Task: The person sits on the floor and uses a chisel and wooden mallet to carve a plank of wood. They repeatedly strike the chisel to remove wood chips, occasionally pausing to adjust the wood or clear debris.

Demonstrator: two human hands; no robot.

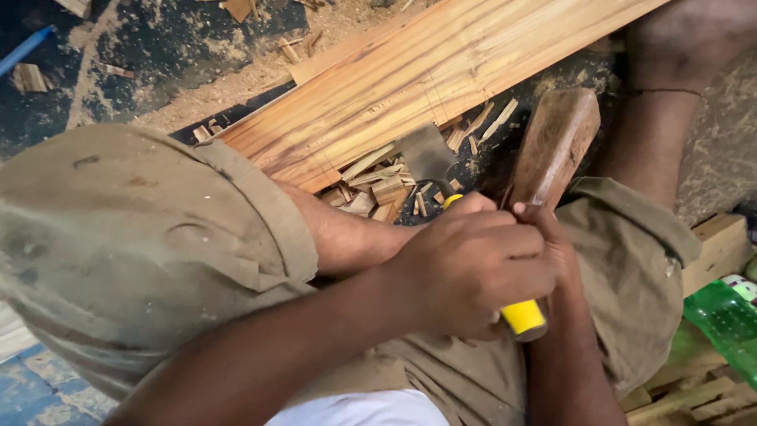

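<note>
My left hand (465,268) is closed around the yellow handle (522,317) of a chisel. Its wide metal blade (426,154) rests against the near edge of a long, light wooden plank (441,71) lying on the floor. My right hand (554,241) sits just behind the left one, mostly hidden by it, and grips the handle of a brown wooden mallet. The mallet's head (556,138) stands tilted up above both hands, to the right of the blade. Several wood chips (378,185) are piled where the blade meets the plank.
My bent knees in khaki shorts (134,237) fill the left and centre, and a bare foot (686,39) rests at the plank's right end. A green plastic bottle (725,315) and wooden offcuts (694,394) lie at the lower right. Sawdust (236,79) covers the dark floor.
</note>
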